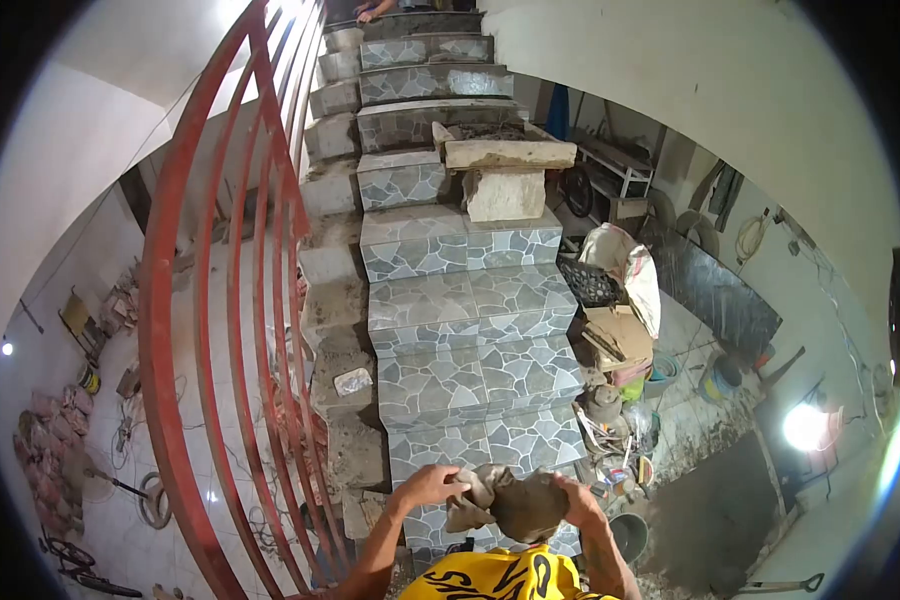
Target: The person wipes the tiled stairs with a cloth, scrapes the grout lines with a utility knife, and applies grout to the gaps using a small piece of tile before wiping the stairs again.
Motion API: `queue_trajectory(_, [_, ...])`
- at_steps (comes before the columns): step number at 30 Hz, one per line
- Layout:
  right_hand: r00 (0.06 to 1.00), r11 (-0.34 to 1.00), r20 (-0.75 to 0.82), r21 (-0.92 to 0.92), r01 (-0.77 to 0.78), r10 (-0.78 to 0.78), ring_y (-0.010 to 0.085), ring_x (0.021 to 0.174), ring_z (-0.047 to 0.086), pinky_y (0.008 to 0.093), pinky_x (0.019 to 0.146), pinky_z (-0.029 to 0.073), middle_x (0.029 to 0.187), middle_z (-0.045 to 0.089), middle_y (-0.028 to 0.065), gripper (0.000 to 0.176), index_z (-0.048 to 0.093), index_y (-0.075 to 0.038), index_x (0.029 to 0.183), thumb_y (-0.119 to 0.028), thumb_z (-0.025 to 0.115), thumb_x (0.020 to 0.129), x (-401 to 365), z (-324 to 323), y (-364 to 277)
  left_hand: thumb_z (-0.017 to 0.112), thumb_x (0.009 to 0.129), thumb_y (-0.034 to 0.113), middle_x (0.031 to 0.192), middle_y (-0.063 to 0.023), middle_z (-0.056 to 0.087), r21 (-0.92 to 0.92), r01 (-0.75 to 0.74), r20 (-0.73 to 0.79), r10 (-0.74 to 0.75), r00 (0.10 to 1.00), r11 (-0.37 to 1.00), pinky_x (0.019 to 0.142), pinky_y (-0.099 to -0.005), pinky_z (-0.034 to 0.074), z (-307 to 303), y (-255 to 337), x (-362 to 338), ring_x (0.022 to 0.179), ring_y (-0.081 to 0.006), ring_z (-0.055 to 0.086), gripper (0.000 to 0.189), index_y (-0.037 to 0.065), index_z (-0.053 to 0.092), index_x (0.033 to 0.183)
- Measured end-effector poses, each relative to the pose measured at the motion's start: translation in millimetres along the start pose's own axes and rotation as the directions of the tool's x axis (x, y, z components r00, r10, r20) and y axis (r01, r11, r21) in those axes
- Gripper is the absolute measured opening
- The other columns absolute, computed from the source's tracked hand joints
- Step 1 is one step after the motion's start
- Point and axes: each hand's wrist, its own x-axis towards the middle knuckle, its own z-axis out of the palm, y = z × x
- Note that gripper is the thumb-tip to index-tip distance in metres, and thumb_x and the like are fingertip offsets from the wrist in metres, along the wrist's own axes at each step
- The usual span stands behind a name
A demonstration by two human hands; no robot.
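A crumpled grey-brown rag (530, 505) is stretched between my two hands, in front of my yellow shirt at the bottom of the view. My left hand (432, 487) pinches its left end, where the fabric bunches up. At the right edge, my right hand (576, 500) has its fingers closed on the cloth. Right below the rag and beyond it run the tiled stairs (480, 380), patterned in grey stone shapes. The cloth hides part of the lowest steps.
A red metal railing (155, 300) curves along the left. On a higher step, a wooden trough (510, 153) rests on a pale block (505, 195). Sacks, cardboard (615, 340) and buckets (720, 378) crowd the right side. Another person's hand (370, 12) shows at the top.
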Motion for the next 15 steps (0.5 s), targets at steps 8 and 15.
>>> queue_trajectory(8, [0.906,0.222,-0.16,-0.972,-0.075,-0.393,0.0404,0.069,0.068,0.0461,0.066,0.054,0.067,0.064,0.0267,0.071,0.069,0.003,0.073,-0.067,0.061,0.078,-53,-13,-109,0.074,0.086,0.028,0.092,-0.0105,0.067,-0.132,-0.112,-0.607,0.009,0.795,0.985,0.076,-0.0331,0.053,-123,68,-58,0.085,-0.0184,0.066,0.042,0.004,0.065,0.119])
queue_trajectory(15, [0.677,0.464,-0.607,-0.782,-0.415,-0.417,0.0412,0.107,0.063,0.0467,0.084,0.05,0.108,0.061,0.0368,0.102,0.045,0.015,0.125,-0.072,0.065,0.076,-120,-29,-203,0.067,0.084,0.008,0.105,-0.0115,0.063,0.543,-0.364,-0.792,0.606,0.078,0.756,0.086,-0.0362,0.048,-215,221,-150,0.096,-0.0234,0.06,0.027,-0.004,0.062,0.107])
